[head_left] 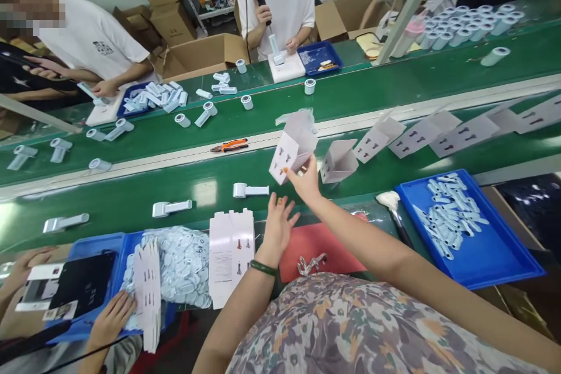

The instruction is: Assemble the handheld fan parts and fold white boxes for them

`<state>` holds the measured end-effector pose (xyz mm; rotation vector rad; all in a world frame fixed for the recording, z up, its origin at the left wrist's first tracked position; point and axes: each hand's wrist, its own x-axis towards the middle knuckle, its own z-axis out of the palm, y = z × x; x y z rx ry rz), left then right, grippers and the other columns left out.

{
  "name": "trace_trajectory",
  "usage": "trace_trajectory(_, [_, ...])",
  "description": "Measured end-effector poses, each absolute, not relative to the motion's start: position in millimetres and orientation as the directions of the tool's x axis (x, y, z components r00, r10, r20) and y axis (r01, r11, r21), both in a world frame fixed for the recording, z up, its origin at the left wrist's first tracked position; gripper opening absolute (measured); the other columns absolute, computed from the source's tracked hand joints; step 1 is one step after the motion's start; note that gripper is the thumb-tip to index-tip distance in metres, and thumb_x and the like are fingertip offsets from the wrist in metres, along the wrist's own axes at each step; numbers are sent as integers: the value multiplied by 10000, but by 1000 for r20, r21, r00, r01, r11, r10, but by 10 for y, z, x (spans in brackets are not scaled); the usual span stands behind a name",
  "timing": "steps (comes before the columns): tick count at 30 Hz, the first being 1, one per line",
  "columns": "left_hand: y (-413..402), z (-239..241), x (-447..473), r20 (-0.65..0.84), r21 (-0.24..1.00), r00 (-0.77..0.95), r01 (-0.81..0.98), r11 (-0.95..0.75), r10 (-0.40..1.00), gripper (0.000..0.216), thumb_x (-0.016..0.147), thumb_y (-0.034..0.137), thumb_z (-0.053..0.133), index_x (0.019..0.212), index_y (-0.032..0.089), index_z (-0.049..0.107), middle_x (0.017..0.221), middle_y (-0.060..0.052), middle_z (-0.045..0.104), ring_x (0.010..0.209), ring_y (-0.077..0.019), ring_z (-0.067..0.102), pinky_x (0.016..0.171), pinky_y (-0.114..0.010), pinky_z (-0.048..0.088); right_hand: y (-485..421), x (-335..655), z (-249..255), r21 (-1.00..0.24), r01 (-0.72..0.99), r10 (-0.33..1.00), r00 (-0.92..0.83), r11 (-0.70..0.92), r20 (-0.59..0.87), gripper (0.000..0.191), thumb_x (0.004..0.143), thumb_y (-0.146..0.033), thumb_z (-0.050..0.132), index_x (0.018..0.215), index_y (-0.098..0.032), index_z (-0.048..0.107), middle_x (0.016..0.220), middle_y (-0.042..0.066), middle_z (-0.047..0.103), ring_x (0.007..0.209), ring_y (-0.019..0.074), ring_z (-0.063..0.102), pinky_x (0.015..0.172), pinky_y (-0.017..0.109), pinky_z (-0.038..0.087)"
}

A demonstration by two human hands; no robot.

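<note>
My right hand (305, 180) reaches out over the green conveyor belt (193, 228) and grips a white folded cardboard carton (291, 152) by its lower edge. The carton is tilted and printed with small dark product outlines. Below it, my left hand (279, 230) hangs open and empty, wearing a dark green bracelet. Nearest to that hand lies a flat white die-cut carton blank (231, 257), on its left. A red mat (319, 252) lies to its right, with a small clear plastic piece (311, 264) on it.
Silver-white devices (172, 208) lie on the near belt, and orange-handled pliers (228, 145) rest on the divider. Pale blue parts fill a blue tray (468, 245) at right. A co-worker's hand (111, 318) holds stacked cartons (147, 292) at lower left. People work across the belts.
</note>
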<state>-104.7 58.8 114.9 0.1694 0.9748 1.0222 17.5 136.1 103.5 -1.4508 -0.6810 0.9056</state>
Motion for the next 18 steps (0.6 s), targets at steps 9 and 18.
trace_trajectory(9, [-382,1105,-1672,-569,816,30,-105,568,822,571,926,620,587,1293,187,646,1164,-183,730,1086,-312,723,963,-514,583,1514,559,454,-932,187,807,569,-310,-154,996,651,-273,840,1515,-151,361,1531,212,437,1452,340,411,1216,479,351])
trace_trajectory(18, [-524,1075,-2533,-135,682,-300,664,309,944,637,735,383,833,1318,199,655,1547,-195,471,1547,-440,247,1268,-670,168,1015,39,207,-867,145,801,480,-476,-359,859,794,-481,753,1498,-122,416,1242,169,664,1025,281,691,922,406,562])
